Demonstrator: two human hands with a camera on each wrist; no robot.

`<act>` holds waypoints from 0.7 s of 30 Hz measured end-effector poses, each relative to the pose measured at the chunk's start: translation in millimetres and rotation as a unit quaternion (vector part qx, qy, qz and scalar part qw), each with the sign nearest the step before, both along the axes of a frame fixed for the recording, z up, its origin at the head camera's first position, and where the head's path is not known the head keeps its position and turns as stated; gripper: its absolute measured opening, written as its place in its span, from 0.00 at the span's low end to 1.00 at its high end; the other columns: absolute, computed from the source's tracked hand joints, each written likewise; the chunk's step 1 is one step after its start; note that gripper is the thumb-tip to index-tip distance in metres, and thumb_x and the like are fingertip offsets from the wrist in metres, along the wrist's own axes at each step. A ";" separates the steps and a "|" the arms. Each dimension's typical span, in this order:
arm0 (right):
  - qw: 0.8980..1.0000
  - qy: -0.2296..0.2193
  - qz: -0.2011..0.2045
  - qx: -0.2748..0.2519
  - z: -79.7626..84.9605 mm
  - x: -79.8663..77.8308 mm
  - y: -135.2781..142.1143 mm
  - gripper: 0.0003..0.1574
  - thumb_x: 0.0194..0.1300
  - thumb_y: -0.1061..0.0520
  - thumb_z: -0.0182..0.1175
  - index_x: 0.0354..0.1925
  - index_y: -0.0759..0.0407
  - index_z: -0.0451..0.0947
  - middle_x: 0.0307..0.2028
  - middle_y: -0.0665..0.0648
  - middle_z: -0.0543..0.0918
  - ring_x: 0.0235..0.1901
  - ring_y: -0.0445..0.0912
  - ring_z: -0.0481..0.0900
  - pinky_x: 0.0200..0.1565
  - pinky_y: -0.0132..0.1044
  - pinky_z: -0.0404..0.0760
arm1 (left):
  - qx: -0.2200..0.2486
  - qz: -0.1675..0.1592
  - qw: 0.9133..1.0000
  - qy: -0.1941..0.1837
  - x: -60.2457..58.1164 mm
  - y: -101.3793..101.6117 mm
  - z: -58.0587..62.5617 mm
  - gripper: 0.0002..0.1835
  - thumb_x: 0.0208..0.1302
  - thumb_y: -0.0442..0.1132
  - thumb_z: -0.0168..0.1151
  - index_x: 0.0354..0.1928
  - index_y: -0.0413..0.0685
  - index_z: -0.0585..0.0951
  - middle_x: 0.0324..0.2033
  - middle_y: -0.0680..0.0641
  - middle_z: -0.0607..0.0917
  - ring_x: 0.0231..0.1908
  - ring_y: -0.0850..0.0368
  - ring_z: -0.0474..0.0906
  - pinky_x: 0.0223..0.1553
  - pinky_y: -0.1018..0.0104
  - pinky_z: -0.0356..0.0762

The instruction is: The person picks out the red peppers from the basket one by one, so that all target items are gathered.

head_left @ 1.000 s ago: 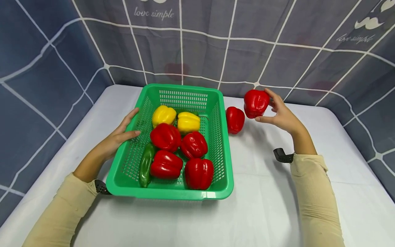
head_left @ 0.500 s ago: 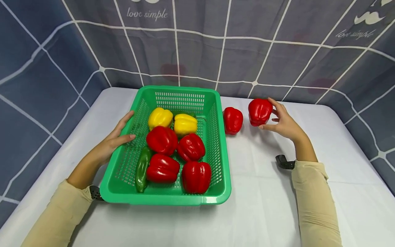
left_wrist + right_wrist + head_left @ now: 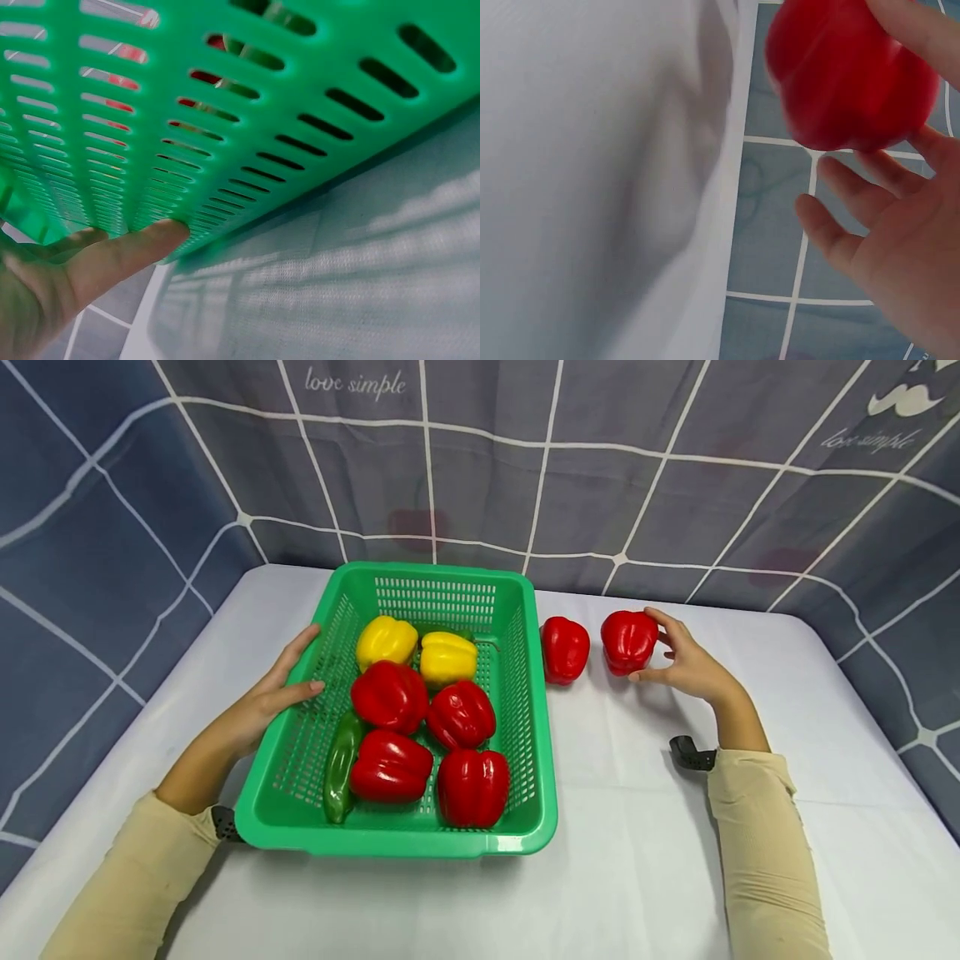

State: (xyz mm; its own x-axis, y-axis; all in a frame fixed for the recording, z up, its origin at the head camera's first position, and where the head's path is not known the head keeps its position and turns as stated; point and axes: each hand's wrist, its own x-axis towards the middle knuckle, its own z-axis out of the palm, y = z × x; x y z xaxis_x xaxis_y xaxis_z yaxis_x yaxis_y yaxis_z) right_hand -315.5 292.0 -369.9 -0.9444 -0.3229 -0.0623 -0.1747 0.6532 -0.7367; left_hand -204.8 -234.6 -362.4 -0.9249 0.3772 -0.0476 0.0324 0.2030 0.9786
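My right hand [image 3: 692, 665] pinches a glossy red bell pepper [image 3: 628, 642] between thumb and fingers, close over the white table at the back right. In the right wrist view the thumb is on one side of that pepper and the other fingers spread along the opposite side. A second red bell pepper [image 3: 565, 650] lies between it and the green basket [image 3: 551, 793]. My left hand [image 3: 255, 710] rests at the basket's left side with fairly straight fingers. In the left wrist view its thumb [image 3: 150, 241] lies along the slotted wall.
Inside the basket are several red bell peppers [image 3: 474, 788], two yellow bell peppers [image 3: 447, 660] and a long green pepper [image 3: 342, 767]. Behind the basket's yellow peppers, another green one [image 3: 427, 628] is mostly hidden. A grey checked curtain [image 3: 487, 468] borders the table's back edge.
My right hand has lowered the red bell pepper toward the table, shifting it slightly right, away from the second pepper. My left hand stays at the basket's side.
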 end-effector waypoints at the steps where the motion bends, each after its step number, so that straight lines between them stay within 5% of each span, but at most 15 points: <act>1: 1.000 -0.003 0.002 0.001 -0.6 0.4 0.7 0.62 0.49 0.60 0.68 0.71 0.52 0.39 0.68 0.61 0.48 0.65 0.63 0.52 0.61 0.58 0.58 | 0.005 -0.003 1.000 -0.002 -1.1 -0.2 0.2 0.37 0.69 0.38 0.43 0.70 0.70 0.37 0.70 0.45 0.35 0.53 0.67 0.63 0.43 0.74 0.76; 8: 1.000 -0.015 0.011 -0.001 -5.4 -1.3 2.8 0.62 0.48 0.63 0.67 0.71 0.54 0.38 0.68 0.62 0.45 0.65 0.67 0.51 0.58 0.65 0.55 | 0.054 -0.021 0.998 -0.019 -6.9 -0.5 0.6 0.38 0.69 0.35 0.42 0.70 0.69 0.36 0.69 0.41 0.38 0.44 0.63 0.75 0.38 0.66 0.81; 21: 0.999 -0.032 0.011 0.000 -7.2 0.0 -1.5 0.62 0.46 0.64 0.68 0.68 0.58 0.39 0.67 0.63 0.46 0.65 0.65 0.49 0.60 0.65 0.54 | 0.064 -0.021 0.997 -0.028 -1.6 -1.4 0.2 0.37 0.69 0.36 0.43 0.70 0.71 0.37 0.68 0.40 0.40 0.45 0.63 0.75 0.38 0.63 0.81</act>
